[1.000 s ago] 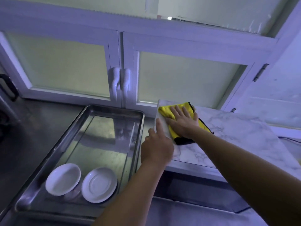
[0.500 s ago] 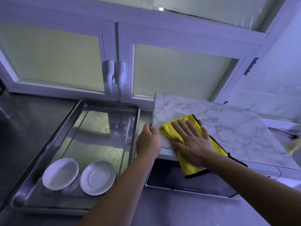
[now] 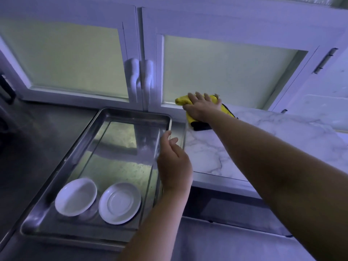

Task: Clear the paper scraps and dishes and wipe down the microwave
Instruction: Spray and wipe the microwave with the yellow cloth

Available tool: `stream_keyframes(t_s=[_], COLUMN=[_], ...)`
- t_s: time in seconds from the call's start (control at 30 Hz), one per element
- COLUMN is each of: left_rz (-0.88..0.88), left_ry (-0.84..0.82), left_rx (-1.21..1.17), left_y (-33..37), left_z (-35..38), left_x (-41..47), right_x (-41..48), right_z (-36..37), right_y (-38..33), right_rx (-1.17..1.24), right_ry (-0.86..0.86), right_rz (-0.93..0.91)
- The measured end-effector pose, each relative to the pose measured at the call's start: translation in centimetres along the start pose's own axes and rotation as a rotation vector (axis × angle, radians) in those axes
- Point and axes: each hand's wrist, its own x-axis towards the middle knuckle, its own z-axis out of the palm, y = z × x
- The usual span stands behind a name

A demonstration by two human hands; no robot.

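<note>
The microwave (image 3: 263,147) has a marble-patterned top and a dark front below. At its far left corner my right hand (image 3: 203,106) lies flat, fingers straight, pressing a yellow cloth (image 3: 191,117) with a black edge against the top. Hovering off the microwave's left edge and over the tray's right rim is my left hand (image 3: 174,162), fingers loosely curled and holding nothing. Two white saucers (image 3: 76,196) (image 3: 120,203) sit side by side at the near end of a steel tray (image 3: 66,161).
The tray stands on a steel counter (image 3: 37,132). White cabinet doors with frosted panes and two white handles (image 3: 141,80) rise right behind the tray and microwave. A dark object (image 3: 5,91) sits at the far left edge.
My right hand slid the cloth from the near left edge of the microwave top back to its far left corner. My left hand let go of the microwave's corner and drifted left.
</note>
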Motion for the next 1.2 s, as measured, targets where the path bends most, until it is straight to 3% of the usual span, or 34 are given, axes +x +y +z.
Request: stream_keyframes(t_s=[0.17, 0.43, 0.57, 0.7, 0.9, 1.1, 1.2], left_rz=[0.035, -0.449, -0.484, -0.318, 0.108, 0.524, 0.599], left_ry=[0.106, 0.165, 0.136, 0.07, -0.066, -0.217, -0.394], left_rx=[-0.066, -0.595, -0.597, -0.415, -0.126, 0.161, 0.372], left_y=[0.3, -0.4, -2.5, -1.5, 1.3, 4.0, 5.1], left_z=[-0.1, -2.3, -4.7, -5.7, -5.2, 0.1, 3.8], left_x=[-0.2, -1.1, -3.5, -5.7, -7.8, -11.2, -12.7], right_x=[-3.9, -17.3, -21.4, -24.0, -28.2, -31.7, -33.3], right_z=[1.0, 2.8, 3.9, 3.8, 4.6, 4.9, 4.7], right_y=[-0.6, -1.9, -2.0, -1.1, 3.2, 13.6, 20.2], right_rx=[0.033, 0.023, 0.046, 0.027, 0.021, 0.111, 0.121], right_ry=[-0.026, 0.023, 0.1, 0.102, 0.186, 0.27, 0.307], right_rz=[-0.063, -0.212, -0.244, -0.273, -0.327, -0.216, -0.125])
